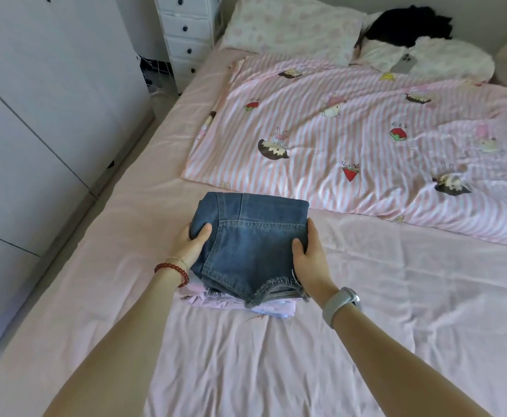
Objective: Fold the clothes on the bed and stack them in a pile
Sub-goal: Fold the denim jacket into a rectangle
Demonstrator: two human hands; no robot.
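Note:
A folded blue denim garment with a frayed hem lies on top of a low pile of folded pale pink and light blue clothes on the pink bed sheet. My left hand grips its left edge, thumb on top of the denim. At the right edge my right hand holds it the same way, fingers wrapped round the side. A black garment lies crumpled at the head of the bed, on a white cushion.
A pink striped duvet with cartoon prints covers the far half of the bed. Behind it lie a pillow, a white cushion and a phone. White wardrobe doors and a drawer unit stand on the left.

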